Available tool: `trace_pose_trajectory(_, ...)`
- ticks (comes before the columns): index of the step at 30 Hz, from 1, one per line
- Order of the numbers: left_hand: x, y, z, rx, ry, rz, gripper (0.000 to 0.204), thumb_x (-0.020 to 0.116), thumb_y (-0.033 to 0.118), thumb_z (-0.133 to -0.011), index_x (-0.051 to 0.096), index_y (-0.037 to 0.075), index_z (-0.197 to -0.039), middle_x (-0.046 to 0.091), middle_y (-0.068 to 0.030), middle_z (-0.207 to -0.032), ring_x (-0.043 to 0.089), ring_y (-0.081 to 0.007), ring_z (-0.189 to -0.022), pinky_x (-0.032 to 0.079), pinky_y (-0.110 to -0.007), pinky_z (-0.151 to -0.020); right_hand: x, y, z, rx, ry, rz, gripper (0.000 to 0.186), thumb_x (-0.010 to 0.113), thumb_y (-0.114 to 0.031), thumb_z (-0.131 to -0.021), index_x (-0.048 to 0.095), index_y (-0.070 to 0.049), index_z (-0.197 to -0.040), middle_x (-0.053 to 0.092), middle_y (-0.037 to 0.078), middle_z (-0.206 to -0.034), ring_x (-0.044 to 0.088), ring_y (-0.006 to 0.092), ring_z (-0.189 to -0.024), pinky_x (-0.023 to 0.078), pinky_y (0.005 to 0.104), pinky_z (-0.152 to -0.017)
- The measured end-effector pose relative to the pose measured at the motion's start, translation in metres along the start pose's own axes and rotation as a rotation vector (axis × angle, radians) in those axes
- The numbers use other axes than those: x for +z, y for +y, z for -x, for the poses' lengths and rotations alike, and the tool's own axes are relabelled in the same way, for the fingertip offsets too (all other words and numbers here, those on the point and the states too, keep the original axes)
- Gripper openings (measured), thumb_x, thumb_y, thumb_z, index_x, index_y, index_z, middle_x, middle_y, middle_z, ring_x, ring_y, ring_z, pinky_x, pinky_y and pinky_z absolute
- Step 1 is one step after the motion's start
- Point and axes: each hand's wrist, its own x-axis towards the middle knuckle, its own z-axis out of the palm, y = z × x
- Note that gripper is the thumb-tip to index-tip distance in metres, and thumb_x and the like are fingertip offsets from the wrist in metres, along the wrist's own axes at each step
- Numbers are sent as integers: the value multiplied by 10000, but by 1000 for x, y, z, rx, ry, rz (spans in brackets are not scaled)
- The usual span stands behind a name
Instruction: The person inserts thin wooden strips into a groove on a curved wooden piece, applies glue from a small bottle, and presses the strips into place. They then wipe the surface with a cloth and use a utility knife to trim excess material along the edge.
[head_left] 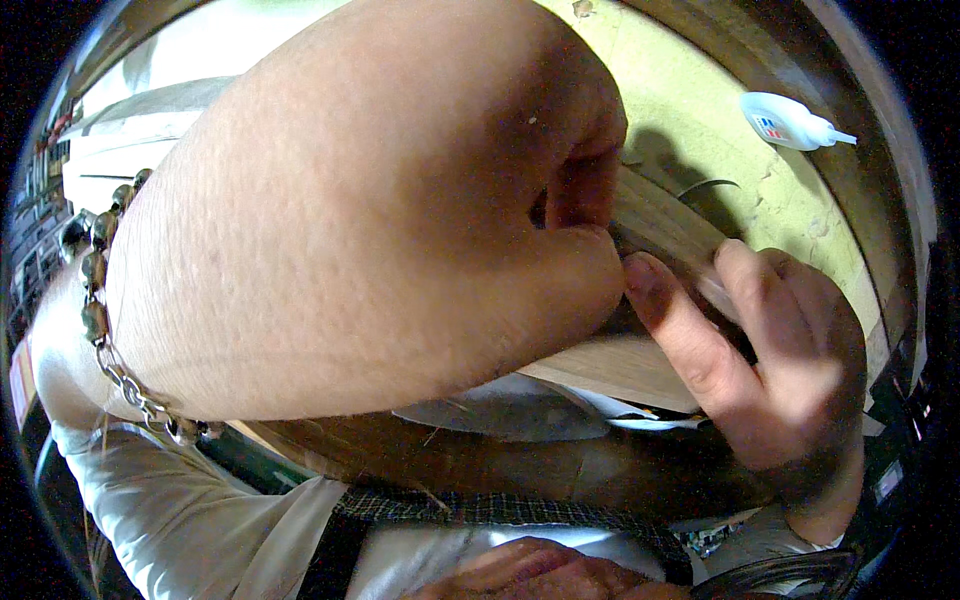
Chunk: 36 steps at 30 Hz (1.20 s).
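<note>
My left hand (430, 220) fills the middle of the view, very close, with a beaded bracelet (97, 270) at its wrist. Its fingers are curled in and the thumb is bent toward them; whatever lies inside the grip is hidden. Just right of it, my right hand (790, 360) is closed on a brown wooden piece (625, 372) with visible grain, thumb on the near side and fingers beyond. The two thumbs almost meet. A dark band or gap runs along the wood between the hands, too shadowed to make out.
A white squeeze bottle (785, 122) with a thin nozzle lies at the upper right on a yellow-green surface (690, 80). Below my left hand are a grey rounded object (510, 408) and a dark brown wooden surface (480, 468). A thin curved strip (708, 184) sticks out beyond the wood.
</note>
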Motion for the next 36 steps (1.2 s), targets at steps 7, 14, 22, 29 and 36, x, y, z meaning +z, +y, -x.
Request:
trace_pose_trajectory(7,-25,5,-9,260,-87,-264,113,675,74,-778,621,7,-852,663,-193,-1028,669,-275,-896,530,-347,-761,-3,3,0,-75,63,12,493,702,-77,-757,680,-130,-1246,601,149,-929,599,294,-718,503,379,-597)
trace_pose_trajectory(14,-35,-53,13,1099,168,-992,367,709,301,-850,650,223,-1203,692,-163,-1034,660,-280,-775,533,-348,-614,-6,5,3,-88,71,5,494,701,-72,-758,677,-125,-1249,601,151,-937,593,294,-710,494,382,-579)
trace_pose_trajectory(22,-4,-47,8,959,332,-1154,528,744,411,-778,636,444,-1294,680,-42,-1052,629,-211,-776,484,-302,-587,-6,6,6,-84,51,38,454,684,-101,-784,681,-127,-1237,607,173,-975,604,295,-734,510,375,-603)
trace_pose_trajectory(29,-12,-55,17,878,276,-1253,523,732,401,-778,639,452,-1291,681,-35,-1096,619,-197,-817,463,-303,-623,-7,4,5,-70,-14,58,441,678,-111,-798,678,-137,-1239,611,186,-1013,615,312,-767,533,383,-639)
trace_pose_trajectory(36,-10,-58,14,984,360,-1257,532,699,426,-830,581,450,-1349,682,-58,-1138,623,-206,-794,450,-292,-590,-4,0,4,-74,26,106,452,710,-113,-775,686,-141,-1225,601,186,-1054,617,307,-773,545,384,-659)
